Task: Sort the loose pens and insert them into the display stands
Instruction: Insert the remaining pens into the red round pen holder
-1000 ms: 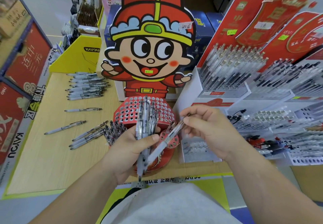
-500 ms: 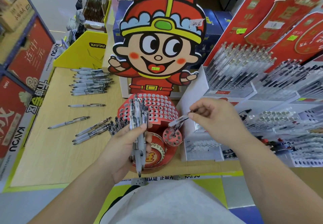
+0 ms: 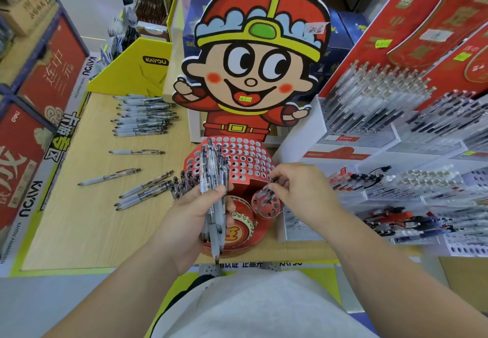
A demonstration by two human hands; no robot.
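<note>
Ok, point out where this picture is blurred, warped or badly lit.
Head view: the pen racks on the right smear into blur toward the edge; the cartoon figure and the bundle of pens in the left hand are sharp; the pen pinched by the right hand is soft. Head view: wide-angle bending curves the table edge. Light is even, without hard shadows.

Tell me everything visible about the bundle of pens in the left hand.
The bundle of pens is a handful of clear plastic barrels with pale grey grips and dark clips. It stands nearly upright, tips pointing down, in front of the red stand with holes. The left hand grips it mid-length, thumb across the front.
</note>
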